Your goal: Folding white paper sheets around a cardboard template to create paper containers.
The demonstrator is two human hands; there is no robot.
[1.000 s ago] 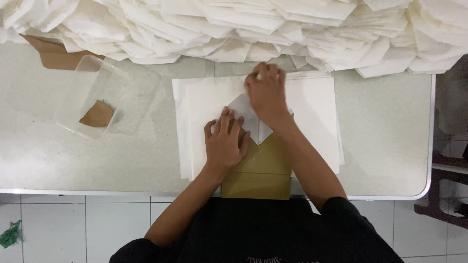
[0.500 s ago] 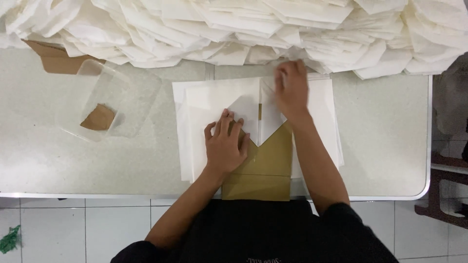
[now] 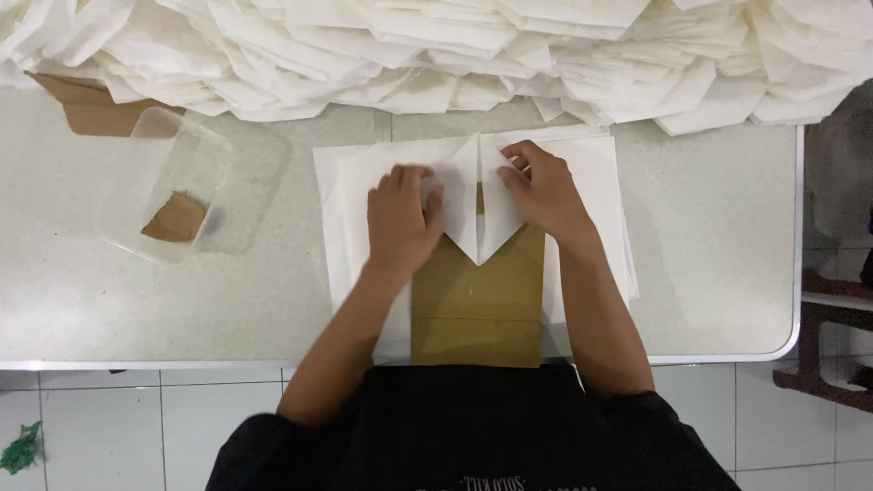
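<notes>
Head view, looking straight down. Left hand (image 3: 401,221) lay flat, palm down, fingers spread a little, pressing on the folded white paper sheet (image 3: 473,205); nothing gripped, only held down. Fingertips blurred, so the exact edge beneath them hard to tell. Right hand (image 3: 543,193) rested just beside it across the centre crease, fingers curled and bent at the knuckles, tips pinching or pressing the right flap of the same sheet; cannot tell whether a fold was caught between them. Two flaps met between the hands and came down to a point just below the knuckles. Under that point, toward the wrists, a brown cardboard template (image 3: 477,305) showed, upper part hidden beneath the paper flaps, lower edge reaching the table's near rim. Beneath all, a stack of flat white sheets (image 3: 600,195), mostly covered by hands, forearms and the folded sheet; number of sheets impossible to make out.

Beyond the fingertips, a large heap of folded white papers (image 3: 473,55), cut off by the top edge and both sides. Well to the left of the left hand, a clear plastic tray (image 3: 195,150) with a small brown cardboard scrap (image 3: 175,217) inside; walls faint against the table (image 3: 718,264). Past the tray, a brown cardboard piece (image 3: 86,107), largely buried under the heap. Far lower left on the tiled floor, a green scrap (image 3: 20,449), too small to identify. Dark furniture at the right edge, cut off.
</notes>
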